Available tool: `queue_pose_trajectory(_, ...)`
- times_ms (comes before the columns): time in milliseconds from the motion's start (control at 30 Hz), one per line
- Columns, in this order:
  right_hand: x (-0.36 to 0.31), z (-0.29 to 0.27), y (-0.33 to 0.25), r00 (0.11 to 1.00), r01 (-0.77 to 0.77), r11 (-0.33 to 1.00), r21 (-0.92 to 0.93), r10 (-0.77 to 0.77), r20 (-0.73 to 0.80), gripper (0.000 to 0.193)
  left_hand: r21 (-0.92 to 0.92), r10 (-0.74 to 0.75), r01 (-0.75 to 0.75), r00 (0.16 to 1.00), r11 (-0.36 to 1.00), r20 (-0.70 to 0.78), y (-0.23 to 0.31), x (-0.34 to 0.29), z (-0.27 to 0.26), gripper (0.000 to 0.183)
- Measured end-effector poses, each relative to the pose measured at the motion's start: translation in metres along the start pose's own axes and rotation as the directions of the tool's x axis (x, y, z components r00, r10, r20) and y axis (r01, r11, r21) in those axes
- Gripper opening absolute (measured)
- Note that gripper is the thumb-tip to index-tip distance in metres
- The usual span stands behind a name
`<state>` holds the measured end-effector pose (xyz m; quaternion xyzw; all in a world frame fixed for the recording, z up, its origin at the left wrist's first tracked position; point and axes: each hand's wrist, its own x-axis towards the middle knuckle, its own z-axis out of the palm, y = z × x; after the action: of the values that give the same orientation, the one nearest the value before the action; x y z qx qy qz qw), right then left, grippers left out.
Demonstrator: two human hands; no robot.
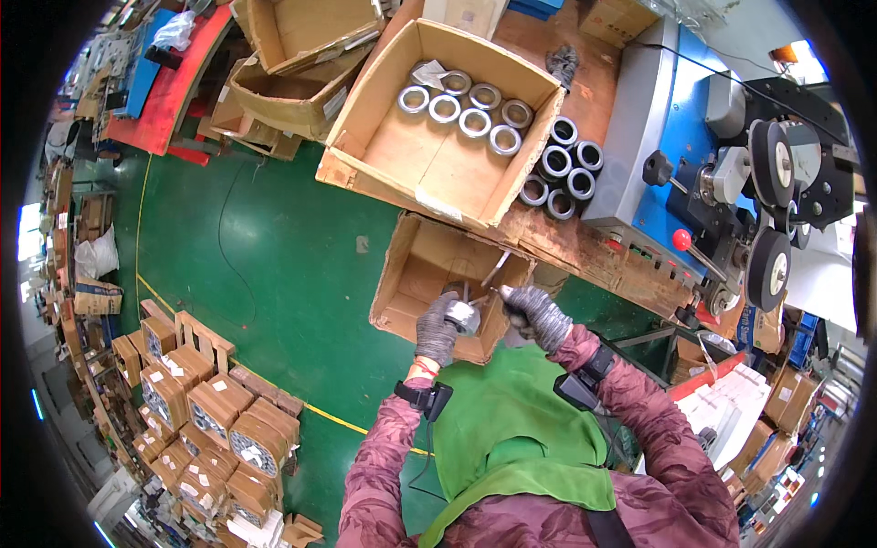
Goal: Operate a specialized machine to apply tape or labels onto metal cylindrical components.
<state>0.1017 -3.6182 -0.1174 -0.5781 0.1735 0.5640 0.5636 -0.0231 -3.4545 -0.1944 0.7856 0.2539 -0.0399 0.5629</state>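
My left hand (pixel 438 329), in a grey knit glove, is closed around a silvery metal ring (pixel 465 318). It holds the ring over an open cardboard box (pixel 391 290) in front of me. Just right of the ring, my right hand (pixel 537 315), gloved alike, has its fingers curled together. A thin piece seems to stick out from them toward the ring, too small to name. A pale strip (pixel 496 268) slants across the box's far right side. Beyond, a larger carton (pixel 375 151) on the wooden bench holds two rows of metal rings (pixel 474 122).
Several more rings (pixel 555 162) stand clustered on the bench (pixel 585 108) beside the carton. At the right is a blue and grey machine (pixel 660 205) with black rollers (pixel 767 265) and a red-knobbed lever (pixel 682 240). Taped brown cartons (pixel 216 402) are stacked on the green floor (pixel 292 301) at left.
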Motion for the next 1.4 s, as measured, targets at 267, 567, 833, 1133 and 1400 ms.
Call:
queue_pose_trajectory(267,0.021,0.02,0.01,0.948,0.219,0.424,-0.879,-0.307,0.088,0.063,0.005,-0.022,0.021,0.986,1.0,0.168,0.019,0.013,-0.005,0.034)
queue_pose_trajectory(567,0.055,-0.003,0.035,0.957,0.149,0.785,-0.601,-0.267,-0.112,0.048,-0.093,-0.489,0.505,0.859,0.858,0.15,-0.022,-0.039,-0.04,0.043)
queue_pose_trajectory(833,0.062,0.006,0.064,0.936,0.207,0.803,-0.559,-0.329,-0.126,0.047,-0.789,-0.346,0.604,0.721,-0.111,0.6,-0.036,-0.027,0.044,0.04)
queue_pose_trajectory(1133,0.054,0.003,0.061,0.919,0.313,0.838,-0.446,-0.386,-0.081,0.047,-0.817,-0.531,0.418,0.621,-0.397,0.576,-0.039,-0.013,0.064,0.046)
queue_pose_trajectory(1400,0.018,0.009,0.052,0.95,-0.274,0.96,-0.057,0.279,0.138,0.044,-0.739,-0.457,0.413,0.595,-0.532,0.661,-0.064,-0.027,0.067,0.045)
